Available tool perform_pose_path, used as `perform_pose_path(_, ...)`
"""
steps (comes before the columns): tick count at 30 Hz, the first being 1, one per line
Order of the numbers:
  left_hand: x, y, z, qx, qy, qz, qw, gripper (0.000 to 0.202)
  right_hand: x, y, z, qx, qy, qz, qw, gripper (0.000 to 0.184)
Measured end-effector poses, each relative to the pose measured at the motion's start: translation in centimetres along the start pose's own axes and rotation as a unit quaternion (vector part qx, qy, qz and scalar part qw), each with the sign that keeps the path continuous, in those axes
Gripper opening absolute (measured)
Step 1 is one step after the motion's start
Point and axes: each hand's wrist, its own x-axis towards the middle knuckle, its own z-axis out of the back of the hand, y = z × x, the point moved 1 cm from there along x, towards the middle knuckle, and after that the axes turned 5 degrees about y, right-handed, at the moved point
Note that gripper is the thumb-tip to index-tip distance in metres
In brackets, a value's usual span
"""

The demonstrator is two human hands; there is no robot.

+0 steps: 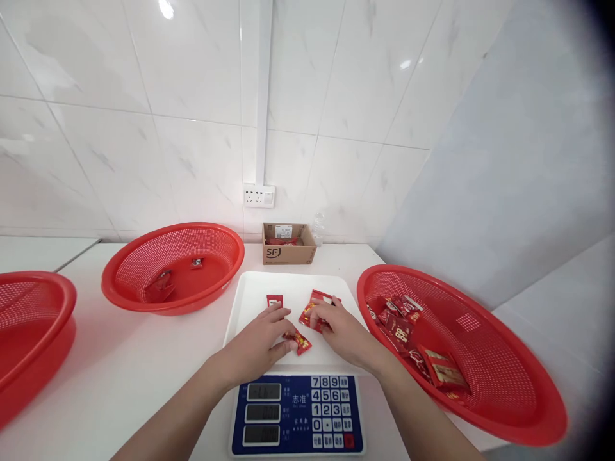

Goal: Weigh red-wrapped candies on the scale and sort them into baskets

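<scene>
My left hand [257, 339] is over the white weighing pan [254, 288] of a digital scale. Its thumb and fingers close around a small red and gold snack packet [303, 346]. Just beyond those fingers lies another small red packet [274, 299], flat on the pan. My right hand [343, 330] is bent over the pan's right side, its fingers gripping a red packet with yellow print [306, 316]. Under and behind that hand a further red packet [319, 294] shows in part; my fingers hide the rest.
The scale's blue keypad panel [298, 416] faces me. A red basket [500, 358] with several packets stands to the right. Another red basket [192, 301] holding a few packets is at the left, beside a third basket [43, 307]. Behind the pan sits a cardboard box [291, 256].
</scene>
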Motion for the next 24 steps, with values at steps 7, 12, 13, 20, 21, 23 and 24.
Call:
perform_pose_path(7, 0.3, 0.2, -0.6, 0.002, -0.024, 0.042, 0.999, 0.035, -0.4, 0.1, 0.4, 0.018, -0.049, -0.053, 0.997, 0.033)
perform_pose_path(12, 1.2, -0.5, -0.8, -0.021, -0.021, 0.025, 0.999, 0.035, 0.1, 0.3, -0.3, 0.047, -0.028, 0.013, 0.998, 0.038)
perform_pose_path(13, 1.4, -0.5, -0.8, -0.028, -0.028, 0.015, 0.999, 0.037, 0.3, 0.4, -0.4, 0.050, -0.025, 0.033, 0.998, 0.038)
perform_pose_path(20, 1.1, 0.5, 0.1, 0.004, -0.076, 0.069, 0.995, 0.056, -2.1, -1.0, 2.5, 0.004, -0.090, -0.053, 0.995, 0.031)
perform_pose_path(21, 0.7, 0.5, 0.3, 0.006, -0.081, 0.081, 0.993, 0.056, -2.9, -1.8, 3.4, -0.005, -0.102, -0.087, 0.991, 0.030)
perform_pose_path(23, -0.5, 0.5, 0.5, 0.008, -0.103, 0.103, 0.989, 0.054, -4.8, -3.9, 5.1, -0.018, -0.112, -0.156, 0.981, 0.032)
perform_pose_path(24, -1.1, 0.7, 0.6, 0.008, -0.120, 0.113, 0.986, 0.053, -5.7, -5.1, 5.9, -0.028, -0.105, -0.189, 0.976, 0.033)
